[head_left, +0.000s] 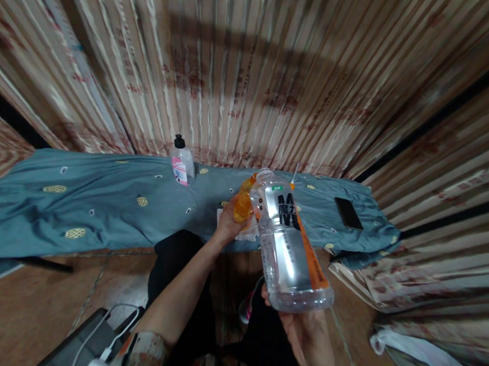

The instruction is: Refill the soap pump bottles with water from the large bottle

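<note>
In the head view, my left hand is closed around a small bottle of orange liquid, above the cloth-covered table. My right hand holds a large clear bottle with a silver and orange label by its base. The large bottle is tilted, its uncapped mouth at the upper left, close to the small bottle's top. No liquid can be made out inside the large bottle. White tissue lies on the table beneath the small bottle, partly hidden by it and my left hand.
A clear bottle with a black cap and pink label stands at the table's back left. A dark phone lies on the right of the blue-green cloth. Striped curtains hang behind. A white cable is at the lower left.
</note>
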Action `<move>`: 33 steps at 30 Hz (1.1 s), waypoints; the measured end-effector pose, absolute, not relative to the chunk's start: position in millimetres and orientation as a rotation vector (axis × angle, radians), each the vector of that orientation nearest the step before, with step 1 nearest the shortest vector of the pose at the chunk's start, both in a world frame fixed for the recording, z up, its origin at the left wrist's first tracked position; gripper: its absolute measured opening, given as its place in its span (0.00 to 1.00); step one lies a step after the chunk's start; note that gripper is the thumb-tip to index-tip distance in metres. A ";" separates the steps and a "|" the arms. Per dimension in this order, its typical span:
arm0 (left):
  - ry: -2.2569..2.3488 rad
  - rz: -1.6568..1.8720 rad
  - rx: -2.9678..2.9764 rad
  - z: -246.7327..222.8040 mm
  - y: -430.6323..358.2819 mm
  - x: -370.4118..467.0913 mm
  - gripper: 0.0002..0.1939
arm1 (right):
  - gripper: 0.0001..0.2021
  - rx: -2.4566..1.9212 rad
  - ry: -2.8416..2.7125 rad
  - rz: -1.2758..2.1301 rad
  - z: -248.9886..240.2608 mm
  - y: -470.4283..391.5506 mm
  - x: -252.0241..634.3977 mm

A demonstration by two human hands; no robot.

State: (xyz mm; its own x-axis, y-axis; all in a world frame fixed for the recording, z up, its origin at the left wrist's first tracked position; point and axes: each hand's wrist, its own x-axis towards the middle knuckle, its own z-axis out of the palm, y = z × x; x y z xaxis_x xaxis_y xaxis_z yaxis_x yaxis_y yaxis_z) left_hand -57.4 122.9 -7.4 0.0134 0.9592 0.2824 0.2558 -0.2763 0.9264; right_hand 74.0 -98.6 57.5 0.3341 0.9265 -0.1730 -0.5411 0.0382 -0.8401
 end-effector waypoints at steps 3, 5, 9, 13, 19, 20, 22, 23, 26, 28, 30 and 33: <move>1.233 1.312 1.619 -6.4 122.5 -57.9 0.34 | 0.38 -0.935 -0.486 1.252 40.4 -101.9 77.8; 1.185 1.322 1.633 -5.3 121.9 -57.8 0.33 | 0.41 -0.914 -0.467 1.271 33.6 -103.0 79.4; 1.170 1.341 1.652 -3.0 119.9 -57.3 0.33 | 0.44 -0.875 -0.352 1.299 45.9 -99.9 79.1; 1.160 1.345 1.661 0.1 117.4 -56.7 0.32 | 0.40 -0.851 -0.282 1.421 68.9 -92.7 79.4; 1.146 1.330 1.635 -1.0 118.4 -54.8 0.34 | 0.38 -0.797 -0.323 1.507 64.7 -82.9 84.9; 1.140 1.333 1.632 -1.9 118.8 -54.6 0.34 | 0.37 -0.789 -0.321 1.517 64.3 -82.1 84.8; 1.133 1.343 1.623 -3.8 119.1 -54.6 0.35 | 0.34 -0.776 -0.313 1.538 65.6 -81.4 83.6; 1.134 1.345 1.615 -4.7 118.9 -54.6 0.36 | 0.33 -0.770 -0.310 1.546 66.3 -81.2 82.7; 1.143 1.329 1.562 -6.4 117.7 -54.9 0.42 | 0.32 -0.766 -0.308 1.555 62.8 -81.1 81.2; 1.140 1.307 1.506 -6.3 116.8 -54.9 0.45 | 0.33 -0.784 -0.314 1.548 53.5 -80.8 81.6; 1.140 1.290 1.469 -5.4 115.9 -54.6 0.46 | 0.32 -0.818 -0.331 1.536 40.6 -80.0 82.8; 1.150 1.293 1.466 -3.6 114.7 -54.3 0.46 | 0.34 -0.830 -0.359 1.514 23.3 -78.2 85.4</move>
